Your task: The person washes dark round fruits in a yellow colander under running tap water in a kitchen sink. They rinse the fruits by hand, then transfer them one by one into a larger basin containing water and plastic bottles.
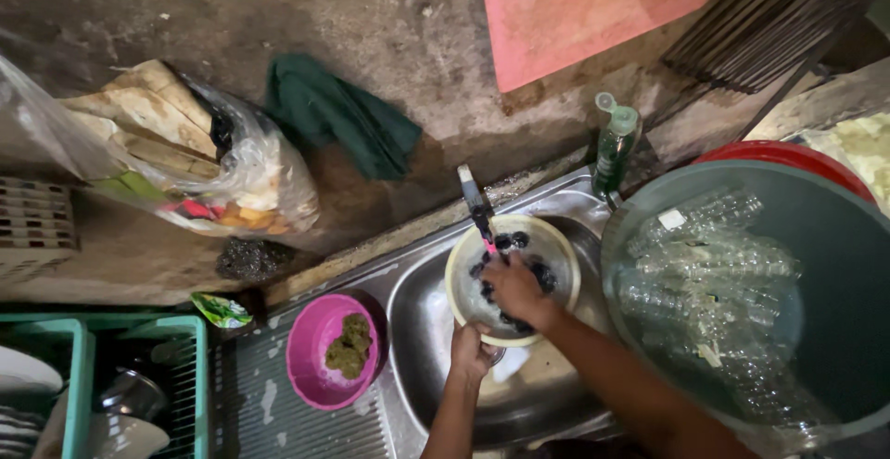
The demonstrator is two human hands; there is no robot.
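So from the head camera, looking straight down: we've got the cream bowl (513,279) sitting over the steel sink (417,329), right under the tap (476,201). Our left hand (472,352) is curled around the bowl's near rim, gripping it at the edge closest to us, so the bowl lies up and slightly to the right of that hand. Our right hand (513,289) is already down inside the bowl, fingers bent and pressed among the dark round pieces (542,276) in there; we can't tell if it's actually pinching any of them or just resting on top. So the right hand is the nearer one to the contents and the left is just steadying. The bowl is round, so no real long axis. Just left of the sink on the drainboard there's a pink bowl (326,352) with a greenish lump, and a big grey tub (834,264) of clear plastic bottles sits to the right, both well apart from our hands.
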